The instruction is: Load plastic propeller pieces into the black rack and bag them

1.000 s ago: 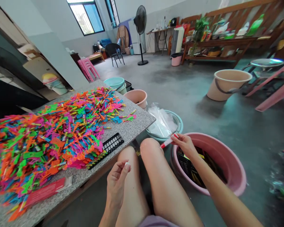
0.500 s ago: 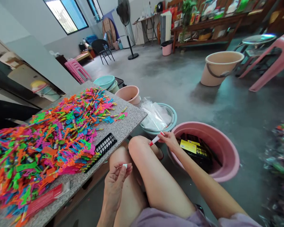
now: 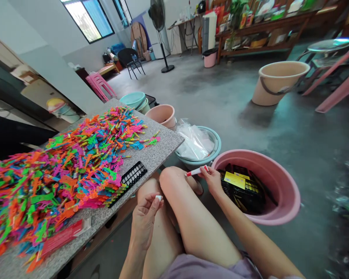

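Observation:
Between the thumb and fingers of my left hand (image 3: 144, 217) is a small white cap (image 3: 158, 197), held above my thigh. My right hand (image 3: 212, 179) grips a white-and-red ointment tube (image 3: 196, 171) by its far end, and the tube's red tip points at my raised knee (image 3: 171, 179). A small shiny spot shows on the skin there; whether the tip touches the knee I cannot tell. To the left, a heap of colourful plastic toy guns (image 3: 84, 159) covers much of the stone table (image 3: 165, 141). A black tray (image 3: 133, 174) with pale cells lies by the table's edge.
A pink tub (image 3: 291, 186) holding black packs with yellow labels stands by my right forearm. Clear plastic bags (image 3: 194, 141) fill a teal basin (image 3: 218, 145) beyond my knee. A red packet (image 3: 61, 238) lies on the table's near edge. A beige bucket (image 3: 269, 91) stands farther off.
The view has shifted slightly, moving the scene a little to the right. Both hands keep their hold, and the tube lies a little flatter, its tip still close to the knee.

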A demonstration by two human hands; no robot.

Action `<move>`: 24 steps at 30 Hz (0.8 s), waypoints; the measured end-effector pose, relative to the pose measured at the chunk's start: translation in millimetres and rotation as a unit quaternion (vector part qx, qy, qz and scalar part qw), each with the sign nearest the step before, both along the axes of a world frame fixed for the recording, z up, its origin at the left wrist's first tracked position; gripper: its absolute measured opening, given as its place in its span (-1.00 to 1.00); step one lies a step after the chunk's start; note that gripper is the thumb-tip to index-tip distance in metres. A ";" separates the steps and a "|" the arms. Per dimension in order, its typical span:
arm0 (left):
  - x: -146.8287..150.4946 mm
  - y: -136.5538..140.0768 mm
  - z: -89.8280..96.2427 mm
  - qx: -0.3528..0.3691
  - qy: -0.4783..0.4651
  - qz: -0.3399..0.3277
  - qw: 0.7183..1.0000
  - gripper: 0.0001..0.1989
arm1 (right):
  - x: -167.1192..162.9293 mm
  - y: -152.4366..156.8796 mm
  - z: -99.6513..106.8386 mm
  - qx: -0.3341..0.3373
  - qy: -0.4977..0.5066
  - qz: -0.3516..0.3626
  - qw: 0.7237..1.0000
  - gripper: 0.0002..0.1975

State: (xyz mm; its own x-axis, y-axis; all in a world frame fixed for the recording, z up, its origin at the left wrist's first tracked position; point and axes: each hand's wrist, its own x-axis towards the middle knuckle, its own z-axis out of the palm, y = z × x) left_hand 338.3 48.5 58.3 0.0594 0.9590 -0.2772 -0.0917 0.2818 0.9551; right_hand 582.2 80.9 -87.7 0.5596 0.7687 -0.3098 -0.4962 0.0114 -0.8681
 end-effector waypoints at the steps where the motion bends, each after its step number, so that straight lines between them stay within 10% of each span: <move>1: -0.7 -0.4 -0.6 0.000 0.002 -0.001 1.000 -0.62 | -0.9 -0.8 -0.1 0.007 0.000 0.000 1.000 -0.52; 9: -8.8 -1.8 -7.5 -0.021 0.011 0.015 1.000 -0.60 | 18.3 -21.8 0.1 0.023 0.035 0.165 0.985 -0.58; 24: -12.0 1.2 -12.7 -0.060 0.027 0.015 0.998 -0.61 | 20.3 -28.4 32.7 0.058 -0.009 0.157 0.986 -0.64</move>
